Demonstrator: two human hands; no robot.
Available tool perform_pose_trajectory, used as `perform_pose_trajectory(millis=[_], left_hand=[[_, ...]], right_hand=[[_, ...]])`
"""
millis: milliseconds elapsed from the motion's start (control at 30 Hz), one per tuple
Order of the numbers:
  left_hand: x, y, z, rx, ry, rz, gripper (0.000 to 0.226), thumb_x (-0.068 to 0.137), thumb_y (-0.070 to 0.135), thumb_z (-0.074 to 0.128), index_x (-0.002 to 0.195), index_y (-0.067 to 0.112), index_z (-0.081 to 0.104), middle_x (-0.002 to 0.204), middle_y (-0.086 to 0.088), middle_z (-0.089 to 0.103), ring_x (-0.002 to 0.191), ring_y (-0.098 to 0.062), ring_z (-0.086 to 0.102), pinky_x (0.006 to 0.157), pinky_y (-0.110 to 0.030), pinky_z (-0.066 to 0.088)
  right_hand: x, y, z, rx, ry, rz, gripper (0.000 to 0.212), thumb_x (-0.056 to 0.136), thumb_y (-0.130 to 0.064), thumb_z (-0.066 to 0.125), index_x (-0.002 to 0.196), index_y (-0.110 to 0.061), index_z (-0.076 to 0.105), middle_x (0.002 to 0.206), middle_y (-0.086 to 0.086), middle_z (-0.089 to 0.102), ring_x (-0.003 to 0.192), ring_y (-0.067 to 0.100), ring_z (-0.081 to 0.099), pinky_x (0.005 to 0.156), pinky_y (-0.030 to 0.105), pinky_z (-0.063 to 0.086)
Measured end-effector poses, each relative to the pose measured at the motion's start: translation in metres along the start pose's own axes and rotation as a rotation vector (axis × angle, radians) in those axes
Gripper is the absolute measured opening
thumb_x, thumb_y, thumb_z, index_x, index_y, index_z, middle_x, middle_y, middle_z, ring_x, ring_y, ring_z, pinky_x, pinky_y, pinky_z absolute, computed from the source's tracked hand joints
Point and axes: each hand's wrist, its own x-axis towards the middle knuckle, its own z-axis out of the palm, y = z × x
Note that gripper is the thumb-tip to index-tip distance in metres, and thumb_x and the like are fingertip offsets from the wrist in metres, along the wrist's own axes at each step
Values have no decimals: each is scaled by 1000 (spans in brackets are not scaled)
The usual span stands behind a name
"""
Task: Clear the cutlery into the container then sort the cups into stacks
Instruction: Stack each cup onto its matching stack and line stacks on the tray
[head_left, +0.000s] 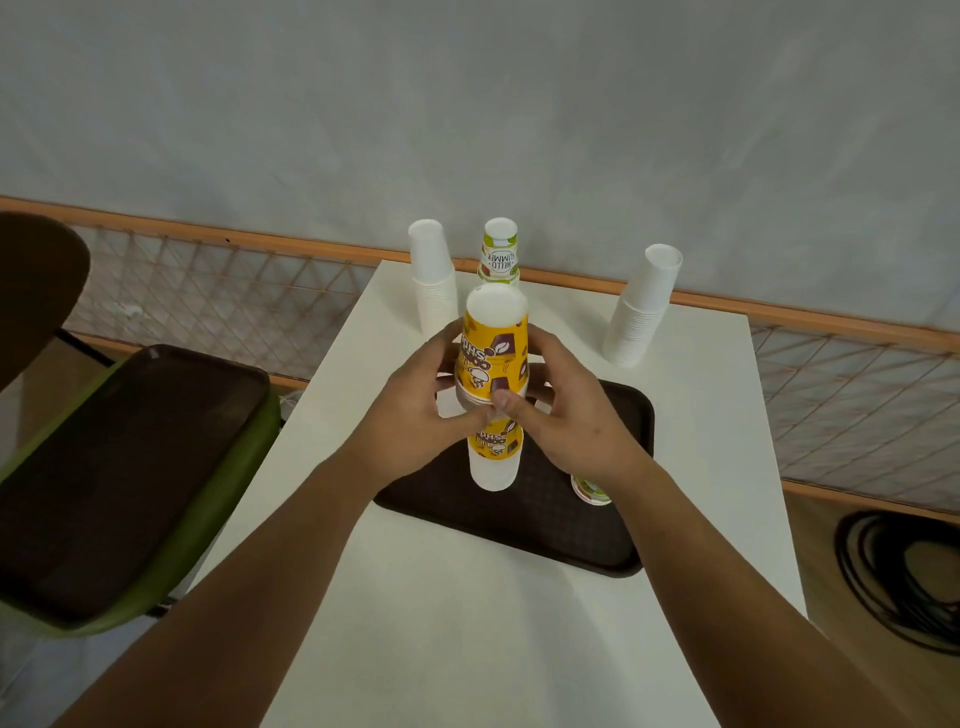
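Head view: the left hand (415, 402) and right hand (566, 423) both curl round an inverted yellow cup (493, 348) atop a short mixed stack (493, 470). The stack stands on the brown tray (571, 535) at mid tabletop (467, 623). The paper cup is probably light, thin-walled and easily crushed. Grip it lightly at opposite sides near the rim.

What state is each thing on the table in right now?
Yellow cup: upside down, gripped by both hands.
Left hand: grips the yellow cup.
Right hand: grips the yellow cup.
Cups underneath: upside down, standing on the tray.
Left white stack: standing, upside down.
Right white stack: standing, upside down.
Green stack: standing, upside down.
Green cup: on tray, partly hidden.
Tray: flat on table.
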Motion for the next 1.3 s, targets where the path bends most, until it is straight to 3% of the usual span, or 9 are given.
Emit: perform_pose_trajectory(millis=[67,167,267,533,633,767,1067,1167,1300], left_hand=[[-1,-5,7,-34,-10,-38,85,81,49,78,153,38,34,148,14,54,134,-10,55,110,-43,50],[-2,-17,18,-2,-35,-79,82,82,53,73,153,35,37,147,14,54,135,-12,54,111,-47,49],[-1,-27,25,24,-56,-139,80,84,50,72,154,33,36,147,13,53,135,-14,54,112,-47,48],[4,-55,41,200,-48,-184,67,90,30,76,149,21,44,141,-1,47,128,-19,55,112,-44,48],[5,-61,45,203,-51,-202,67,90,32,76,148,20,46,141,-1,49,128,-22,57,111,-46,49],[5,-65,45,232,-49,-218,68,90,31,76,150,21,45,141,-1,50,128,-23,59,111,-47,49],[1,-55,26,187,-99,-219,101,79,34,86,160,31,26,153,5,46,141,-20,47,115,-50,44],[1,-26,8,83,-39,-188,109,75,38,89,161,31,21,157,6,42,145,-16,40,119,-47,39],[17,37,-14,-88,115,-57,81,86,49,72,156,36,33,152,10,46,142,-8,41,121,-45,35]], right_hand=[[0,11,7,-2,5,21,61,95,-36,69,147,-35,38,135,-28,52,118,-12,53,92,8,46],[-1,27,17,-36,7,33,63,95,-38,68,150,-31,37,143,-16,53,128,4,54,105,28,48],[-3,40,26,-55,-1,63,64,97,-36,66,152,-30,36,144,-14,54,130,7,53,109,33,48],[-1,62,41,-98,-54,180,68,95,-24,69,153,-26,32,148,-7,52,135,14,51,113,36,40],[1,67,44,-114,-69,203,67,96,-23,69,152,-26,32,148,-8,51,135,13,50,108,24,35],[0,70,46,-129,-79,222,66,96,-26,68,151,-27,33,148,-8,50,132,8,48,106,22,33],[-2,59,35,-184,-95,238,77,94,-33,70,157,-29,26,156,-8,43,143,17,44,119,42,35],[-6,47,17,-214,-74,233,86,93,-30,72,161,-25,19,164,-5,32,149,17,33,118,39,32],[-10,26,-17,-238,-23,170,86,94,-25,69,161,-29,16,165,-8,29,149,16,33,119,37,34]])
